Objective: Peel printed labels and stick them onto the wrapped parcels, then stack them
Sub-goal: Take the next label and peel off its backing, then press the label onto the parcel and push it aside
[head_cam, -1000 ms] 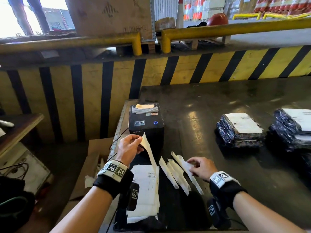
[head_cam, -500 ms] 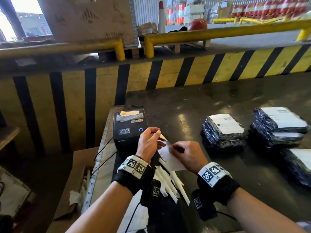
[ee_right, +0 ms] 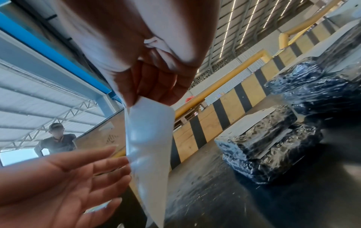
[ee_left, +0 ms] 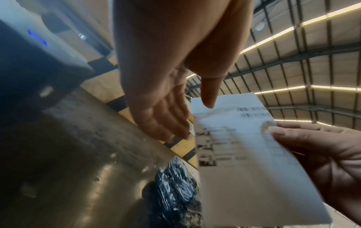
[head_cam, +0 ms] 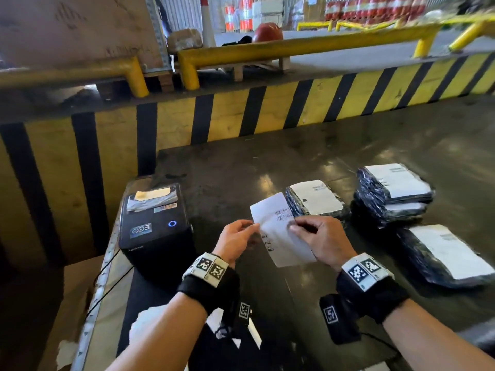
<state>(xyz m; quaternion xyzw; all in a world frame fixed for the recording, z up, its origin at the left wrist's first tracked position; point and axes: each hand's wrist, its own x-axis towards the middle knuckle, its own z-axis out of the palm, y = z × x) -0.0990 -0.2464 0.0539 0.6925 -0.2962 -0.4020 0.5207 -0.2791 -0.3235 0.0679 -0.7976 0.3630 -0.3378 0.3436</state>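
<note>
From the head view we hold one printed label (head_cam: 278,228) up over the dark counter (head_cam: 267,162). Our right hand (head_cam: 318,242) pinches its right edge between thumb and forefinger, while our left hand (head_cam: 235,239) sits at its left edge with fingers loosely extended. The label printer (head_cam: 155,226) stands to our left; wrapped parcels (head_cam: 316,202) lie beyond and to the right, all those in view already labelled, two of them stacked. From the left wrist view, our left fingers (ee_left: 166,123) are nearly straight and only brush the sheet's edge, holding nothing, and the right thumb (ee_left: 277,131) presses on the printed face. From the right wrist view, the right fingers (ee_right: 156,86) curl round a corner of the sheet, which hangs down curved; the left palm (ee_right: 58,182) lies open beside it. We judge the peeling step is in hand. Next we need the left fingers to catch a corner and split label from backing, without creasing it.
</note>
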